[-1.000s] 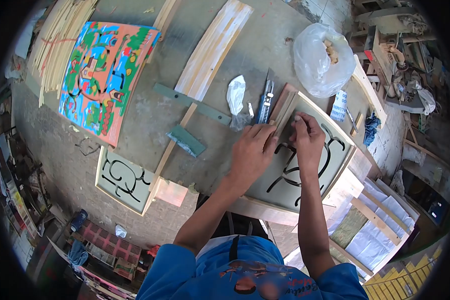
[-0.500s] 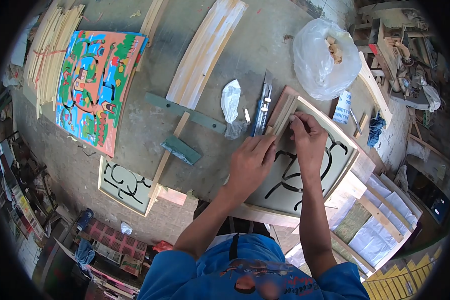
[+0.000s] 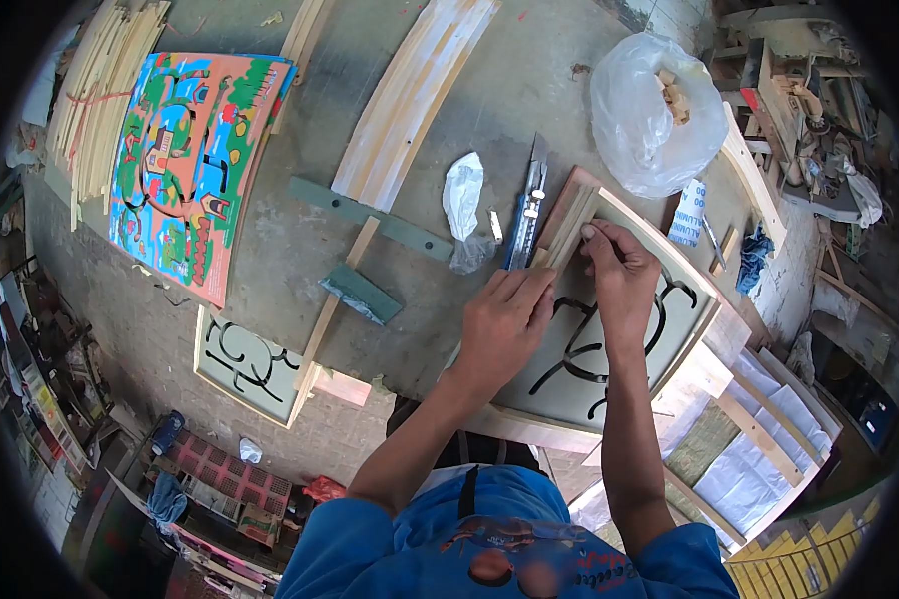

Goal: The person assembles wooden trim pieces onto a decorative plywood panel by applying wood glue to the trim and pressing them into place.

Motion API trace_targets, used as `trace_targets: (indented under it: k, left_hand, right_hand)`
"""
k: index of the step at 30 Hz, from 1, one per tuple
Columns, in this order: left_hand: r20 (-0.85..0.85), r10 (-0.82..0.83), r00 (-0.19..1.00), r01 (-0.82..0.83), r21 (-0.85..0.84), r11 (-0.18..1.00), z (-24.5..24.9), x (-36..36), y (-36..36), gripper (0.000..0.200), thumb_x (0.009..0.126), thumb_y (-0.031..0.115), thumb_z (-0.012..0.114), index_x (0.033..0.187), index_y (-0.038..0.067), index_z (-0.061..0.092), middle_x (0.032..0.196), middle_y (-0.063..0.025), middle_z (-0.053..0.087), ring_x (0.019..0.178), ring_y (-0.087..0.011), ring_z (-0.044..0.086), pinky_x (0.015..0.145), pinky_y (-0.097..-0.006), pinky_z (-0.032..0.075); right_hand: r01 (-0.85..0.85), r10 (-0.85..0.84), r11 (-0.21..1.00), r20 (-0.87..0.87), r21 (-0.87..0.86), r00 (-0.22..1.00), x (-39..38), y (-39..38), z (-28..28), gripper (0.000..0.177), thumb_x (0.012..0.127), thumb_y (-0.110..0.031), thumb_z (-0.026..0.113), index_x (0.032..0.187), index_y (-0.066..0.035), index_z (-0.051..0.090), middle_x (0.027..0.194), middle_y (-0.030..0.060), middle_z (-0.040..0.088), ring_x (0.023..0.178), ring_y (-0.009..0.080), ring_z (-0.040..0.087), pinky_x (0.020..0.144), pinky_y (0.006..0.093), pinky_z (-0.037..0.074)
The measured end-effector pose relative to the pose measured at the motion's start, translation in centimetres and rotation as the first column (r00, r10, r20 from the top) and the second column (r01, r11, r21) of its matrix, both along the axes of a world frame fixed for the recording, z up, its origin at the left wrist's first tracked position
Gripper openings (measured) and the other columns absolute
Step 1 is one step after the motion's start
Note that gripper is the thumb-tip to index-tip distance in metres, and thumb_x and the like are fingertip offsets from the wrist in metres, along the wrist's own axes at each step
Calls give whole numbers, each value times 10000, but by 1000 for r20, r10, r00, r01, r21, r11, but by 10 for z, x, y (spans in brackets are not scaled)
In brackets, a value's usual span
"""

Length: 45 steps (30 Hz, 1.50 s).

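Note:
A shallow wooden-framed panel (image 3: 529, 404) with black curved grooves lies on the bench in front of me. Along its far left edge run thin wooden strips (image 3: 573, 222). My left hand (image 3: 504, 324) presses on the near end of these strips, fingers together. Farther along, my right hand (image 3: 621, 275) pinches at the frame's inner edge with thumb and forefinger; anything between those fingertips is too small to make out. A utility knife (image 3: 525, 222) and a metal-bladed tool beside it lie just left of the strips.
Left of centre are a green bar (image 3: 370, 222), a green block (image 3: 361, 294) on a stick and a whitish board (image 3: 415, 100). Colourful printed panels (image 3: 175, 170) lie far left by bundled strips (image 3: 100, 110). A plastic bag (image 3: 659, 150) of wood pieces sits at the back right.
The view has shifted slightly. My hands remain at nearly the same places on the strips and frame, with only small finger movement.

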<state>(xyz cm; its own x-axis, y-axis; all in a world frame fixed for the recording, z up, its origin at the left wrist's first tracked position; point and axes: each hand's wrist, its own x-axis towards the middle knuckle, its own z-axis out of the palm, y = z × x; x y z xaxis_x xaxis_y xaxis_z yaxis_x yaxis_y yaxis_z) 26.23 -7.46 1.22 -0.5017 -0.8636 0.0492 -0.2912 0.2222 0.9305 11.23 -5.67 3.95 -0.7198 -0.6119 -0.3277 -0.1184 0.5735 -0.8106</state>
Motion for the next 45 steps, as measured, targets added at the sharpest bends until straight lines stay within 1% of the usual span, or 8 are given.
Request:
trace_targets:
  k: [15,16,19,26,31,34,37,45]
  left_hand:
    - [19,62,998,-65,172,983,5,7,2,247,860,52,688,1101,22,645,929,-156,658,818,-343,644,703,-422,516]
    - [10,76,997,-76,130,989,3,12,2,195,916,39,650,1107,1,658,917,-138,656,741,-189,644,653,-322,512]
    - [-9,156,988,-149,229,962,22,41,0,192,920,6,616,1106,-6,660,925,-105,672,760,-140,631,663,-287,502]
    - [23,325,945,-317,304,899,4,124,64,245,892,-41,581,1116,11,666,948,-66,681,791,-119,616,704,-251,490]
    - [10,317,948,-310,251,917,-3,130,125,367,820,-14,659,1183,25,626,1006,-118,662,833,-215,645,726,-303,505]
    - [-13,318,948,-310,178,934,-12,129,147,503,805,0,695,1291,18,566,1077,-121,662,899,-232,641,772,-324,509]
    - [-64,360,931,-349,134,927,-16,124,158,578,797,-4,709,1346,17,527,1115,-119,667,940,-214,636,806,-325,502]
    - [-117,468,876,-452,143,881,-28,110,172,705,762,65,800,1389,16,480,1083,-96,682,973,-206,646,817,-324,495]
  right_hand:
    - [10,-10,1000,-9,-6,1000,0,4,9,260,960,-209,594,1004,43,640,726,70,652,604,98,576,569,247,483]
    - [5,-5,999,-13,-44,1000,-3,10,9,254,965,-206,584,1004,38,640,725,63,647,602,95,569,564,244,474]
    - [8,-10,998,-30,-58,1000,2,31,24,226,977,-181,553,1007,25,641,730,49,640,619,89,554,577,241,456]
    - [-256,259,966,73,-42,963,42,100,27,180,972,-137,586,966,29,656,707,45,623,654,82,565,605,236,456]
    - [-429,430,902,21,-39,902,81,134,15,125,910,-90,650,971,19,663,739,90,676,666,123,635,591,262,475]
    - [-591,596,802,-68,83,800,92,146,9,188,804,-103,689,978,-31,676,824,102,691,719,239,661,787,355,445]
    - [-697,710,704,-154,139,687,100,149,14,230,774,-107,685,1000,-61,679,871,80,664,808,253,631,852,370,393]
    - [-742,755,649,-259,167,602,105,158,8,241,753,-99,689,991,-68,675,947,82,635,895,275,583,859,396,386]
